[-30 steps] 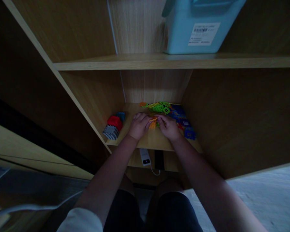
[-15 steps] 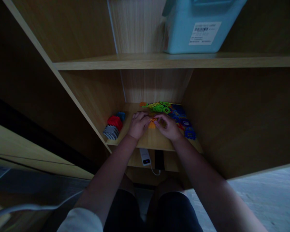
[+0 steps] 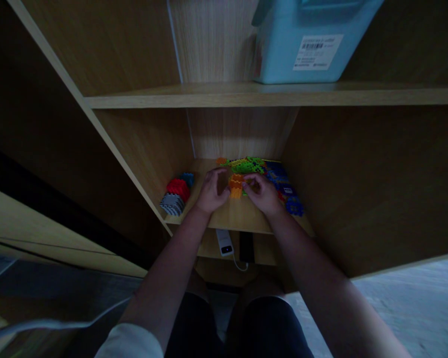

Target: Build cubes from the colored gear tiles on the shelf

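Observation:
An orange toy structure [image 3: 236, 186] with notched edges, like interlocking plastic pieces, sits on the middle shelf between my hands. At its left is my left hand [image 3: 210, 193], fingers curved and apart, the thumb tip close to its side. My right hand [image 3: 263, 194] pinches at the structure's right edge with thumb and index finger; the exact contact is small and dim. Behind lie green interlocking pieces [image 3: 251, 165], with blue pieces [image 3: 278, 176] to the right. A bit of green shows under my right fingertips.
Stacks of grey pieces [image 3: 172, 204], red pieces [image 3: 178, 187] and blue ones stand at the shelf's left. Overhead, a light blue bin [image 3: 313, 54] rests on the upper shelf [image 3: 216, 97]. Below are a white power bank [image 3: 224, 242] with a cable and a dark flat object [image 3: 246, 247].
My left hand has let go of the orange structure and spread its fingers, moving slightly left. More of the structure shows. My right hand stays at its right edge.

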Demonstrator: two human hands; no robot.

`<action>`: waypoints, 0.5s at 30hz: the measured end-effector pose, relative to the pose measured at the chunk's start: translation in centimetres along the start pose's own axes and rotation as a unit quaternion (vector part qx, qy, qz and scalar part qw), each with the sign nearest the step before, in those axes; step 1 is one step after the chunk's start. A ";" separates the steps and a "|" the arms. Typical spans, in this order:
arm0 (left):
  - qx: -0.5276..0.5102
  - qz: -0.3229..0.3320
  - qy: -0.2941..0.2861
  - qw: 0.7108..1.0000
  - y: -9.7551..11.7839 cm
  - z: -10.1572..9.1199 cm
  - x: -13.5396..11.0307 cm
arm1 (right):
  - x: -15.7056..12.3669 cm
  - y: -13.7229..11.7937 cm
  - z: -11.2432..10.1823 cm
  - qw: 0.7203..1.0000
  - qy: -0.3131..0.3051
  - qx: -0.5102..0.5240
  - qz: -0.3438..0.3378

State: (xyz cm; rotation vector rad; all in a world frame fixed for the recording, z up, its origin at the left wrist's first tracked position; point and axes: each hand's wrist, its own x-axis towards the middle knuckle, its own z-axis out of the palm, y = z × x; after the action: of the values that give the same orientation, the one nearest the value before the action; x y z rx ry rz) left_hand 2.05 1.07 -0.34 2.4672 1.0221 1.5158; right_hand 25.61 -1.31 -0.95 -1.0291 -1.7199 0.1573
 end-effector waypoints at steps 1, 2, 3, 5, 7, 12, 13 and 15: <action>-0.019 -0.025 -0.005 0.999 -0.7 0.1 -0.2 | 0.0 0.2 0.0 1.000 -0.006 -0.004 -0.001; -0.035 -0.041 -0.020 0.998 -1.5 0.2 -0.3 | 0.0 0.3 0.1 1.000 -0.013 -0.005 -0.004; -0.047 -0.052 -0.036 0.997 -2.1 0.3 -0.5 | 0.0 0.4 0.1 1.000 -0.019 -0.005 -0.005; -0.067 -0.053 -0.063 0.994 -3.2 0.7 -0.7 | 0.0 0.6 0.2 1.000 -0.023 -0.003 -0.007; -0.085 -0.043 -0.079 0.992 -3.8 1.0 -0.9 | 0.0 0.6 0.3 1.000 -0.026 -0.003 -0.008; -0.145 -0.047 -0.094 0.984 -3.7 1.2 -0.7 | -0.1 0.8 0.4 0.999 -0.049 -0.003 -0.011; -0.157 -0.052 -0.100 0.981 -3.5 1.2 -0.6 | -0.1 0.8 0.4 0.999 -0.052 -0.003 -0.011; -0.177 -0.063 -0.108 0.976 -3.3 1.1 -0.6 | -0.1 0.9 0.4 0.998 -0.057 -0.002 -0.010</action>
State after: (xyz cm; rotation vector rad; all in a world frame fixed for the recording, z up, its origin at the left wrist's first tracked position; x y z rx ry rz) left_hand 1.12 3.60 -2.58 2.2118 0.7770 1.2320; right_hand 25.76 -0.73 -1.70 -1.0228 -1.8342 0.2035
